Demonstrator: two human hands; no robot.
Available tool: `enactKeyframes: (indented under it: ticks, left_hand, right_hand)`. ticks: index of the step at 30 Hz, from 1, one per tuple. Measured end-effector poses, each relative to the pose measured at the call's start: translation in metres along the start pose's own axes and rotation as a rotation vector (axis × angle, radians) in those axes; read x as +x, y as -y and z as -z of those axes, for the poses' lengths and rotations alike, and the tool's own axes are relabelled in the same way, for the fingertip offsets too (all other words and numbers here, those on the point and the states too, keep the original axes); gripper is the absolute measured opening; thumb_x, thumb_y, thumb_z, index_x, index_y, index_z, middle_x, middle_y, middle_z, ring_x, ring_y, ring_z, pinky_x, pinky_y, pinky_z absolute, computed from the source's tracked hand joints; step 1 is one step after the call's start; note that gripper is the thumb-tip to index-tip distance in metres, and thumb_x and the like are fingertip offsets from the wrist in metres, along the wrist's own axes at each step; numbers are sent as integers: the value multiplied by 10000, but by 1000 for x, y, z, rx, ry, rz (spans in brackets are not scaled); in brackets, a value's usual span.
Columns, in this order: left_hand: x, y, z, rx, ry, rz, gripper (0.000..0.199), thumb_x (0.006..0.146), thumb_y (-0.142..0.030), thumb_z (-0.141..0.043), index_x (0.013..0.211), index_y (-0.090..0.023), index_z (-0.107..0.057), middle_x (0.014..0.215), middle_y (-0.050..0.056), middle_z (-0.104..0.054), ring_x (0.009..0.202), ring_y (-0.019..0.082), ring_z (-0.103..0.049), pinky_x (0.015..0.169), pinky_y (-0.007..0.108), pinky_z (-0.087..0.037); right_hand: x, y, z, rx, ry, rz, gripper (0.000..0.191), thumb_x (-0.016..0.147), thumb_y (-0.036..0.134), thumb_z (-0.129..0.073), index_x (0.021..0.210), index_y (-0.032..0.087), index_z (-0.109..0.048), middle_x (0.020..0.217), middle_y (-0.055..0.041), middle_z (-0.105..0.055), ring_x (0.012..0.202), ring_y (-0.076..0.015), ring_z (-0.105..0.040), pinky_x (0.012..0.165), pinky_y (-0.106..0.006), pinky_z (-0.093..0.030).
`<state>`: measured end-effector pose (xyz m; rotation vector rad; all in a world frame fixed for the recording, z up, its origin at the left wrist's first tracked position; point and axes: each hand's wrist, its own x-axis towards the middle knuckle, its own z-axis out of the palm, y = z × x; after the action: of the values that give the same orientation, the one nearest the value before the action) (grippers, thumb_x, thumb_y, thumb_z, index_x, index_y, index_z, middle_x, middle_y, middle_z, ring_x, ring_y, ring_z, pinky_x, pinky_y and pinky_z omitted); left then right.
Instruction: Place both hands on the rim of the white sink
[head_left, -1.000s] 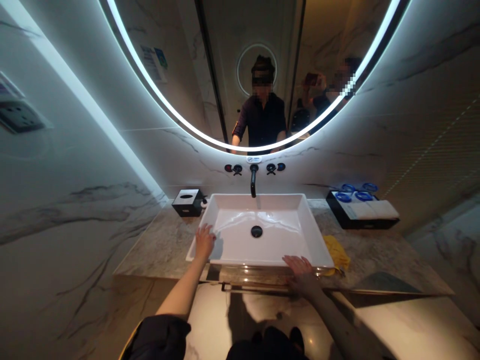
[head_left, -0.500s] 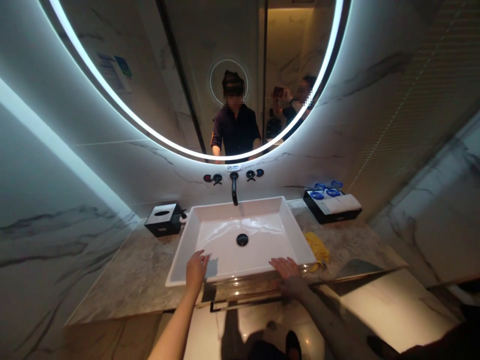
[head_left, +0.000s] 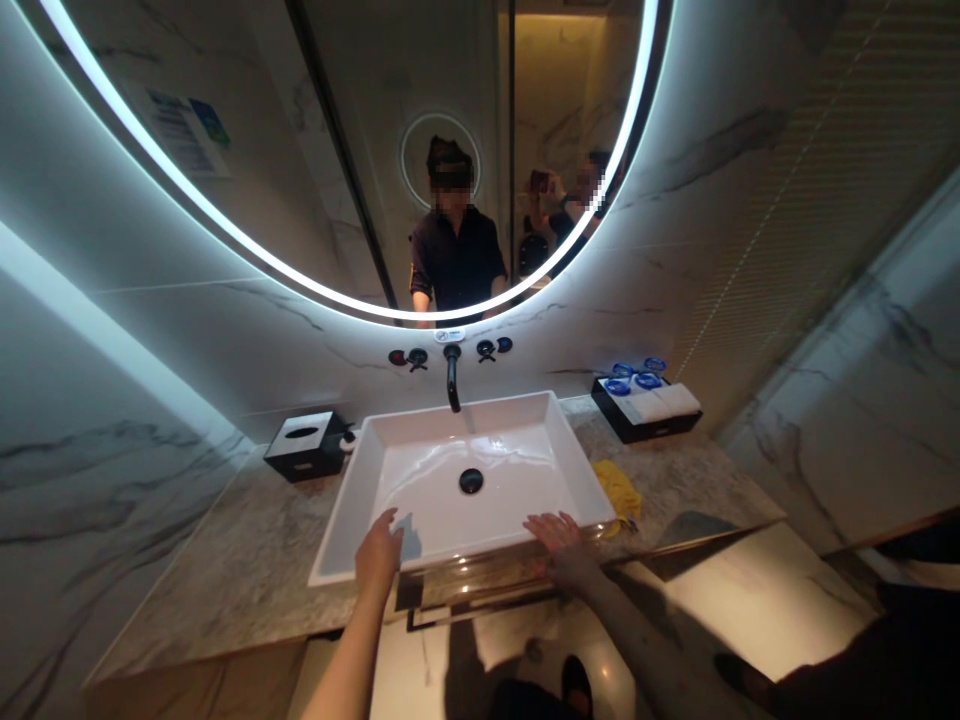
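Observation:
A white rectangular sink point(head_left: 480, 515) stands on the marbled counter, with a black drain point(head_left: 471, 482) at its middle. At the near left part of its front rim is my left hand point(head_left: 379, 552), fingers slightly bent and apart, holding nothing. My right hand point(head_left: 561, 548) reaches over the front rim at the right, its fingers spread and empty. Whether either palm presses on the rim, I cannot tell. Above the basin a black faucet point(head_left: 452, 380) comes out of the wall, between a left cross handle point(head_left: 418, 360) and a right cross handle point(head_left: 487, 350).
Left of the sink sits a black tissue box point(head_left: 304, 447). On the right are a yellow cloth point(head_left: 619, 492) and a black tray point(head_left: 649, 425) with white towels and blue items. A lit round mirror point(head_left: 450, 260) reflects two people.
The view has turned slightly, so the sink and counter appear further left. Both hands keep nearly the same places at the sink's front rim.

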<state>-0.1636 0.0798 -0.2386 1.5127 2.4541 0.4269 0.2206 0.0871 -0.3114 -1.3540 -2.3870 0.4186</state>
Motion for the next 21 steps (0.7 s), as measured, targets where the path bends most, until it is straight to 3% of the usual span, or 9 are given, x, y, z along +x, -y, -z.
enactKeyframes:
  ticks: [4,10,16,21]
  left_hand:
    - [-1,-4,4,52,51,26,467,952,-504,-343,929,-181,-679,1018,161,-747,1051,361,-674,817,410,-471]
    - [0,-6,8,27,81,39,359,910,-362,-363,1102,-240,-640,1170,91,-732,1111,296,-657,805,355,-438]
    - [3,-5,6,77,101,17,447,909,-526,-278,862,-226,-606,952,131,-733,992,327,-664,734,365,-400]
    - [1,-8,8,113,135,36,558,902,-595,-164,774,-224,-562,932,163,-722,985,348,-664,749,387,-402]
  right_hand:
    - [0,-2,-1,-4,8,14,694,806,328,-671,1476,282,-500,1536,-45,-493,1439,-262,-438,1256,-523,-253]
    - [3,-6,1,28,57,44,745,807,411,-681,1505,270,-463,1563,-72,-454,1456,-290,-410,1264,-545,-221]
    - [8,-2,12,68,211,-16,780,826,488,-640,1539,277,-403,1612,-58,-379,1505,-291,-318,1282,-555,-130]
    - [10,3,20,106,284,-48,815,824,505,-643,1554,271,-368,1646,-38,-314,1532,-286,-246,1291,-540,-44]
